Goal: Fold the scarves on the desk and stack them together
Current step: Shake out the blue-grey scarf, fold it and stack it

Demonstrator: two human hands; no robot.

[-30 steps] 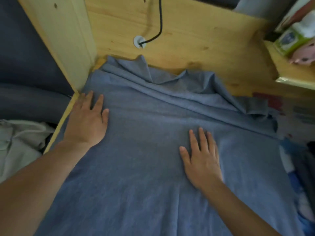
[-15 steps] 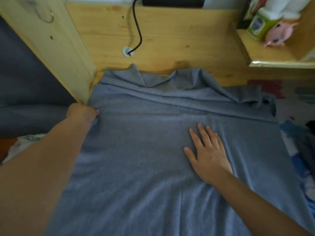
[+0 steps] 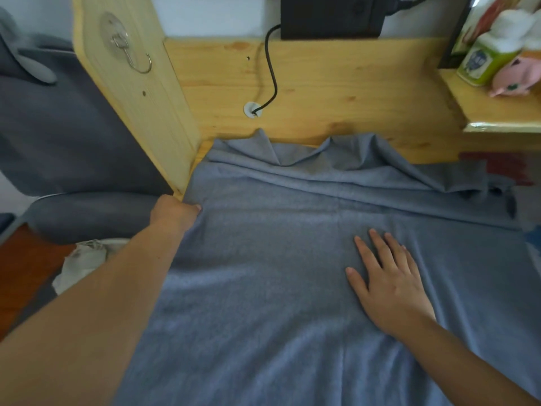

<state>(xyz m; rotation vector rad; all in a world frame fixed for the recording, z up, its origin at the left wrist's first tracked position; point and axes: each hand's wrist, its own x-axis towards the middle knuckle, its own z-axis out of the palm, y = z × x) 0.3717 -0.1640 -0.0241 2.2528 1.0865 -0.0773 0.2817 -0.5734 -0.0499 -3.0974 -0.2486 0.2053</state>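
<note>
A: Left hand (image 3: 175, 210) went from flat to curled, gripping the scarf (image 3: 278, 273) edge at centre left. Scarf covers the desk (image 3: 199, 155).
B: Right hand (image 3: 389, 285), fingers straight, pins lower right. Lift the edge evenly.

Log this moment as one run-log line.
step: folding | left hand: grips scarf edge at desk's left side | right hand: flat on scarf | fold: not yet made
</note>
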